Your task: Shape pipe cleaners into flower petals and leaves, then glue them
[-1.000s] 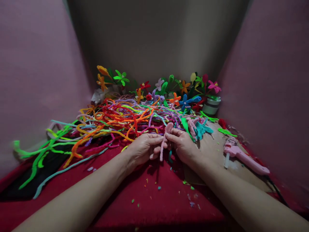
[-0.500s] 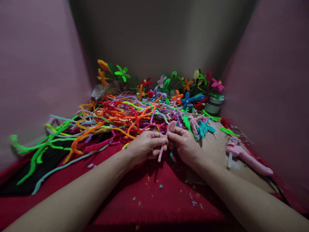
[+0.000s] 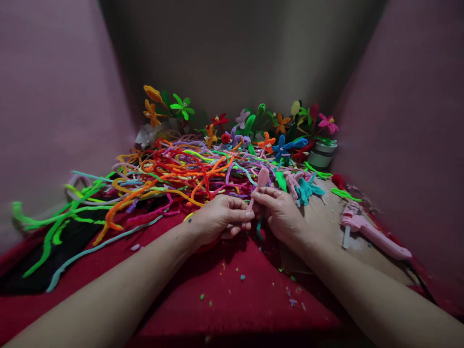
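A pink pipe cleaner [image 3: 263, 178], looped into a petal shape at its top, stands upright between my two hands. My left hand [image 3: 226, 215] is closed, pinching its lower stem between thumb and fingers. Just above that, the fingertips of my right hand [image 3: 277, 208] close on the stem below the loop. A short teal pipe cleaner end [image 3: 259, 229] hangs beneath my right hand. Behind both hands spreads a heap of many-coloured pipe cleaners [image 3: 170, 169].
A pink glue gun [image 3: 377, 234] lies on cardboard [image 3: 326, 232] at the right. Pipe cleaner flowers [image 3: 282, 147] stand along the back, near a pale jar [image 3: 321, 154]. Teal petals [image 3: 310, 188] lie right of the heap. Scraps dot the red cloth [image 3: 253, 309].
The looped pink piece has risen and now stands more upright above my fingers. Its loose tail below my left hand no longer hangs in view. Both hands stay in nearly the same place.
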A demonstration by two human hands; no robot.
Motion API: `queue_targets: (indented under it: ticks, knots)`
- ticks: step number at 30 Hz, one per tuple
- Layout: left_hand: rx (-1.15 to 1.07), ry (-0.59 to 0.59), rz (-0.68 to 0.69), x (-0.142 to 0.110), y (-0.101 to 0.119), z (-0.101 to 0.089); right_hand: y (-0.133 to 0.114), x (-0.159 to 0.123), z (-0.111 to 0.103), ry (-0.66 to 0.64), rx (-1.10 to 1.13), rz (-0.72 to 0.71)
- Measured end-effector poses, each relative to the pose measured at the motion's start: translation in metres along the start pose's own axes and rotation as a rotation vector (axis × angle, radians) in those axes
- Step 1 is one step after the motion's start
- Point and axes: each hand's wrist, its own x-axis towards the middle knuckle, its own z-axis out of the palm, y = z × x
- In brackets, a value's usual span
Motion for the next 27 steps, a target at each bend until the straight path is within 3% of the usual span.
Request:
queue_targets:
  ticks: [3,8,14,19,23,27]
  knots:
    - [0.056,-0.011,-0.045,-0.001,0.001,-0.001,-0.004,0.000,0.000,0.023,-0.017,-0.020]
    - [0.085,0.016,-0.014,0.000,-0.001,-0.003,-0.002,-0.002,0.000,-0.080,-0.007,0.023]
    - [0.161,0.014,0.041,-0.001,0.001,-0.001,-0.014,-0.007,0.004,-0.020,-0.035,-0.082]
    - [0.210,0.069,0.027,0.001,0.001,0.000,-0.050,-0.004,-0.004,0.110,-0.125,-0.196]
    - [0.227,0.108,0.008,0.005,-0.002,-0.003,-0.069,0.009,-0.033,0.322,-0.333,-0.173]
    - [0.218,0.098,0.021,0.007,-0.004,-0.006,-0.066,0.024,-0.066,0.567,-0.720,-0.186]
